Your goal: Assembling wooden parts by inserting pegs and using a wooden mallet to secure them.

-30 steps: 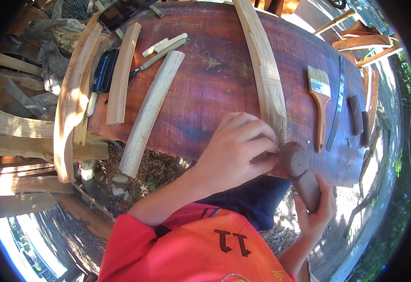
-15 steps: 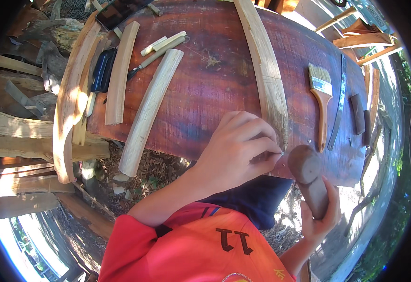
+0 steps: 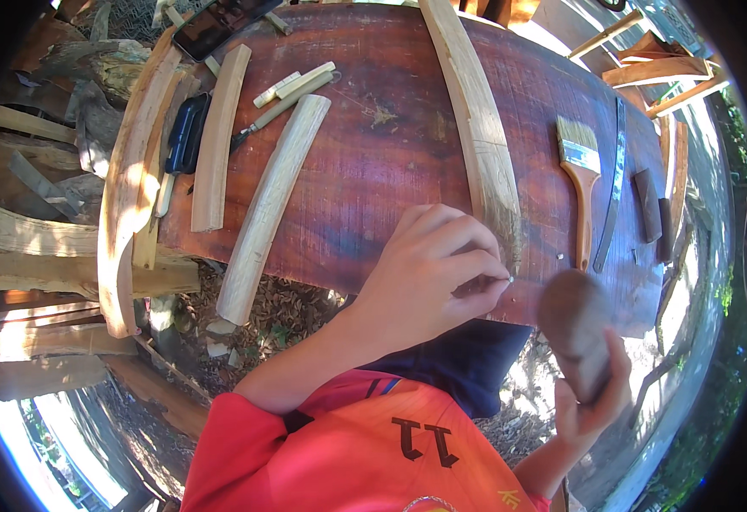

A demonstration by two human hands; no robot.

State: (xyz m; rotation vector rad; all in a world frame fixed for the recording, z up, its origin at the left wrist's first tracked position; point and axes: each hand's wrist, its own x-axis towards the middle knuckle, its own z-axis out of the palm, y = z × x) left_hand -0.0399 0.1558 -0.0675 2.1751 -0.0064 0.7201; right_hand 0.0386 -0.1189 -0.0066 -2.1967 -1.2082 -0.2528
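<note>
My left hand is closed in a pinch at the near end of a long pale wooden strip. A tiny light tip shows at the fingertips, but what they hold is too small to name. In my right hand is a dark wooden mallet, gripped by its short handle. The mallet's round head is smeared by motion. It hangs just right of the left fingertips, apart from them, over the near edge of the reddish-brown wooden table.
To the right lie a paintbrush, a thin metal strip and dark short blocks. On the left are a pale wooden piece, a squared wooden strip, a wood-handled tool, a dark blue tool and a phone.
The mallet in my right hand has swung a little to the right, away from the left fingertips. My left hand keeps its pinch in nearly the same place.
</note>
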